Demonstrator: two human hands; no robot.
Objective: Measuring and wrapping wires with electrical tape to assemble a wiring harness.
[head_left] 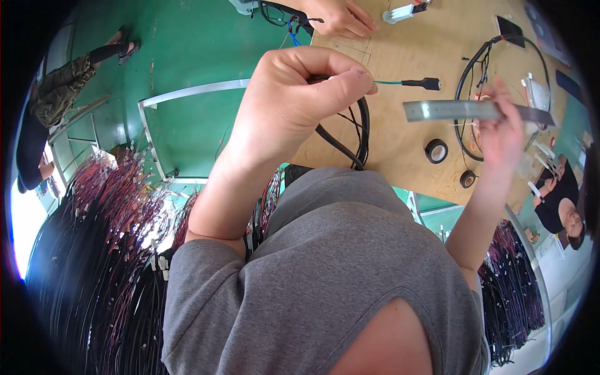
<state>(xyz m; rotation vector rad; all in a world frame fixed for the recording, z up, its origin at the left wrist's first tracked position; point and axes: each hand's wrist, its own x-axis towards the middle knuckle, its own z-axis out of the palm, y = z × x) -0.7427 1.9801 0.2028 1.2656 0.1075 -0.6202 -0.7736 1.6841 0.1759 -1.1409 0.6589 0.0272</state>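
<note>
My left hand (312,87) is closed in a pinch over the wooden table. From its fingertips a thin green wire (389,82) runs right to a flat black connector (424,84). A thick black cable (340,142) curves below this hand toward my lap; whether it joins the green wire is hidden by the fingers. My right hand (502,128), slightly blurred, grips a steel ruler (447,110). The ruler lies level in the air, its free end pointing left, a little below the connector and apart from it.
Two rolls of black tape (436,150) lie on the wooden table (400,165). A coiled black cable (460,81) rests behind the ruler. Another person's hand (340,17) is at the table's far edge, near a white connector (405,12). Bundled wires (81,250) hang at the left.
</note>
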